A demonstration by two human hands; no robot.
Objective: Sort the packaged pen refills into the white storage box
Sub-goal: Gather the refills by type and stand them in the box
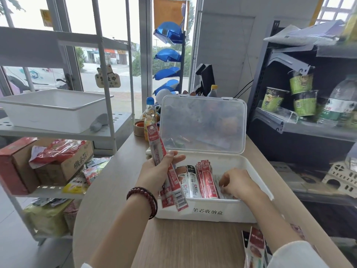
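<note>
While several red-and-white refill packs (156, 146) are slanting up out of the left hand (154, 175), whose fingers are curling tightly round their middle, they are hanging over the left end of the white box (212, 211), not yet inside it. They are looking long, flat and slippery, thin plastic sleeves with a barcode at the lower end, likely to start fanning apart under a loosening hold. A row of packs (204, 180), red ones and black-topped white ones, is standing on edge inside the box, filling its left and middle. The right hand (238, 182) is reaching into the right end, fingers bending down among clear packets; whether it is pinching one I cannot tell. Judging by this, the filing is running about midway: the next move is calling for opening a gap in the row and sliding the held bundle in upright. The clear lid (202, 122) is standing open at the box's back edge. A few loose packs (255, 246) are lying at the near edge of the table (183, 246), waiting their turn
</note>
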